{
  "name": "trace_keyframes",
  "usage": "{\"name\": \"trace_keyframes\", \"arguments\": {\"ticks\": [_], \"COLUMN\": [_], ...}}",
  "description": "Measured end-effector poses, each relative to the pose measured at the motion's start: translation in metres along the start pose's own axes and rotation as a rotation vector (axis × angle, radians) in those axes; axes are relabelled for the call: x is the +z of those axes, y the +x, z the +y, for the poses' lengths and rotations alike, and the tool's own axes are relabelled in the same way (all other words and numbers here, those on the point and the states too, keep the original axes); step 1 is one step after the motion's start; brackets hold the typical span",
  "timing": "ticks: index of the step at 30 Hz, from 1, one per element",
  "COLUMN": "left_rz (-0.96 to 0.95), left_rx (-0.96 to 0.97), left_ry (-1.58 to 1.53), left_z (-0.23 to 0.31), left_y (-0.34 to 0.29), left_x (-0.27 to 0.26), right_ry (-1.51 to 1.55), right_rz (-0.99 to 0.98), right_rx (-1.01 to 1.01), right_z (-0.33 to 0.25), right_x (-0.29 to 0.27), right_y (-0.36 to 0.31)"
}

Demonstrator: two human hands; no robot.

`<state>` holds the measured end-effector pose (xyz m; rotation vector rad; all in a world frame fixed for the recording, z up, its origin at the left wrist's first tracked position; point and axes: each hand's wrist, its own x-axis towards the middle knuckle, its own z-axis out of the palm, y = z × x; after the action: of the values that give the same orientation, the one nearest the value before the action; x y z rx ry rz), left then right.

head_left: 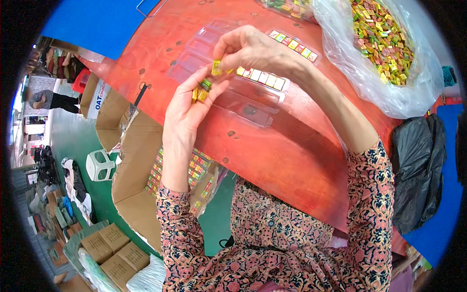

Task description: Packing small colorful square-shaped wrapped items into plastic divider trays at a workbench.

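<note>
In my left hand (187,104), held over the table, lie several small wrapped sweets (199,94), yellow-gold and green, gripped by the fingers. My right hand (248,51) is closed in a pinch on a yellow wrapped sweet (216,67), close to the left fingertips. Below and around both hands are clear plastic trays with long compartments. One tray (194,53) shows bare compartments behind the hands. A row of flat sweets (262,79) fills a compartment beside my right wrist, and another row (294,45) lies farther back.
A clear plastic bag (335,63) heaped with wrapped sweets (382,41) stands at the far right of the red table (272,160). An open cardboard box (131,190) with packed sweets sits below the left edge. Black plastic (418,175) hangs at right. A white stool (100,165) stands left.
</note>
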<state>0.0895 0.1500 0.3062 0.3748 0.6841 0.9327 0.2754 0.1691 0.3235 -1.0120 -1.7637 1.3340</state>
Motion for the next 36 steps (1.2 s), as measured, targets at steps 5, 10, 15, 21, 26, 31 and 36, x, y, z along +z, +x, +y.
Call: {"name": "trace_keyframes", "arguments": {"ticks": [5, 10, 15, 21, 26, 31, 36], "left_rz": [-0.036, 0.115, 0.079, -0.089, -0.025, 0.136, -0.059], "left_rx": [0.058, 0.183, 0.184, -0.117, -0.193, -0.14, -0.129], "left_ry": [0.399, 0.727, 0.824, 0.408, 0.182, 0.19, 0.206], "left_z": [0.018, 0.009, 0.005, -0.014, -0.016, -0.028, -0.043], "left_y": [0.021, 0.032, 0.038, 0.042, 0.027, 0.017, 0.001], "left_x": [-0.018, -0.009, -0.008, 0.001, 0.006, 0.029, 0.014], "right_ry": [-0.212, -0.266, 0.062, -0.172, -0.526, -0.626, -0.756], "right_rz": [0.11, 0.125, 0.072, 0.164, 0.41, 0.578, 0.801], "right_rx": [0.13, 0.085, 0.23, 0.001, -0.283, -0.391, -0.242], "right_z": [0.018, 0.041, 0.026, 0.033, 0.014, 0.001, 0.018], "right_x": [-0.01, -0.013, -0.011, -0.005, 0.016, -0.003, -0.094], "right_y": [0.005, 0.005, -0.001, -0.012, -0.026, -0.055, -0.111]}}
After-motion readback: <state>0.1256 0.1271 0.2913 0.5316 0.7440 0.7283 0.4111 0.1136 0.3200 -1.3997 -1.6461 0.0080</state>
